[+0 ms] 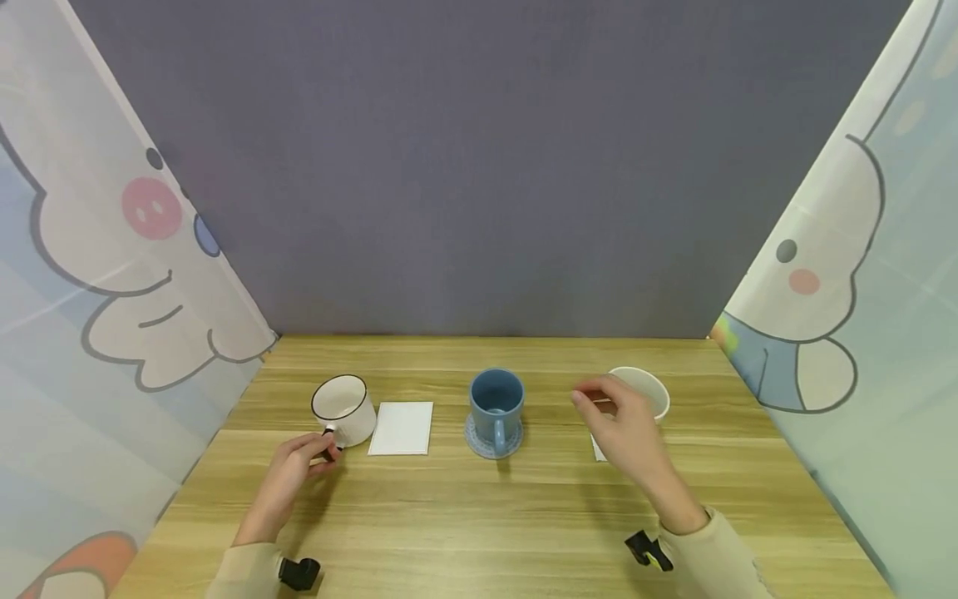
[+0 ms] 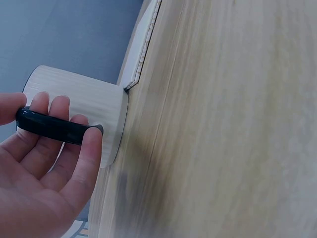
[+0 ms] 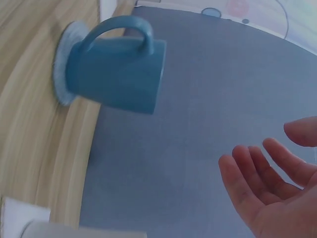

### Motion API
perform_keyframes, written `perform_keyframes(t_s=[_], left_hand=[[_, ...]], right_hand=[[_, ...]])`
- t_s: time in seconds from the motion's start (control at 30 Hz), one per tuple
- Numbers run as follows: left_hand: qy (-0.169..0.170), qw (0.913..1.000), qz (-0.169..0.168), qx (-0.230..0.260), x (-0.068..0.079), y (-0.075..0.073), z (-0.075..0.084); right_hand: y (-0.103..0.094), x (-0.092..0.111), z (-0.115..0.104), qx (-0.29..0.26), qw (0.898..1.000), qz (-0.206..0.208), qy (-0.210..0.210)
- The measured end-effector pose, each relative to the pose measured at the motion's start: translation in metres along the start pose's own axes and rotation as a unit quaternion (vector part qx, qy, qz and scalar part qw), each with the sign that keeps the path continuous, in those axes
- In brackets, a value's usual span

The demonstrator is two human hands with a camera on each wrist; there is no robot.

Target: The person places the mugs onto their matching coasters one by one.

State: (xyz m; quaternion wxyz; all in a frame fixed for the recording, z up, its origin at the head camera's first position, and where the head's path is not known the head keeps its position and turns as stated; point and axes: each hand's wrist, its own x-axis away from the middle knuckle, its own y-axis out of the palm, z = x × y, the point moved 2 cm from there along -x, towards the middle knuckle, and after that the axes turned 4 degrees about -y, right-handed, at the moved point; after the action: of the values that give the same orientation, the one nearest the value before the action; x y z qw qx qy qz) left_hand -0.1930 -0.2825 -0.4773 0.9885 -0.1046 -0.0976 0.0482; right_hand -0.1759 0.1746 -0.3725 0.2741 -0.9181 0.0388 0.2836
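Observation:
A white mug (image 1: 352, 423) with a dark rim and black handle (image 2: 54, 127) stands at the left, beside a white square coaster (image 1: 401, 428). My left hand (image 1: 295, 467) grips that handle, fingers behind it and thumb at its upper end. In the middle, a blue mug (image 1: 497, 401) sits on a round blue coaster (image 1: 485, 446), its handle toward me. My right hand (image 1: 624, 428) is raised with loosely bent fingers and nothing between them. It partly hides a white cup (image 1: 649, 387) and a white square coaster (image 1: 598, 451) at the right.
The wooden table (image 1: 449, 524) ends at a dark grey panel (image 1: 486, 183) at the back. Cartoon-printed curtains (image 1: 906, 266) hang along both sides.

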Motion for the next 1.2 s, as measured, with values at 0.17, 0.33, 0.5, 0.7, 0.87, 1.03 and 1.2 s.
perform_keyframes(t_s=[0.17,0.33,0.5,0.7,0.87,1.03,1.2], left_hand=[[0.0,1.0,0.0,0.003,-0.001,0.001,-0.001],[-0.001,1.0,-0.002,0.003,0.0,0.001,-0.001],[-0.003,1.0,-0.002,0.001,-0.001,0.0,-0.001],[-0.004,1.0,-0.005,0.006,-0.003,0.001,-0.002],[-0.006,1.0,-0.005,0.001,-0.002,0.001,-0.003],[-0.008,1.0,-0.002,0.005,-0.001,0.0,-0.003],[-0.005,0.9999,0.001,0.01,-0.001,-0.001,-0.002]], right_hand=[[0.011,-0.009,-0.008,-0.042,0.999,0.01,-0.018],[0.025,-0.017,-0.017,-0.076,0.997,0.006,-0.024],[0.038,-0.027,-0.029,-0.089,0.995,-0.01,-0.041],[0.05,-0.036,-0.039,-0.085,0.994,0.002,-0.071],[0.062,-0.042,-0.043,-0.093,0.991,0.014,-0.096],[0.076,-0.047,-0.044,-0.092,0.99,0.004,-0.108],[0.091,-0.053,-0.044,-0.089,0.99,-0.015,-0.105]])
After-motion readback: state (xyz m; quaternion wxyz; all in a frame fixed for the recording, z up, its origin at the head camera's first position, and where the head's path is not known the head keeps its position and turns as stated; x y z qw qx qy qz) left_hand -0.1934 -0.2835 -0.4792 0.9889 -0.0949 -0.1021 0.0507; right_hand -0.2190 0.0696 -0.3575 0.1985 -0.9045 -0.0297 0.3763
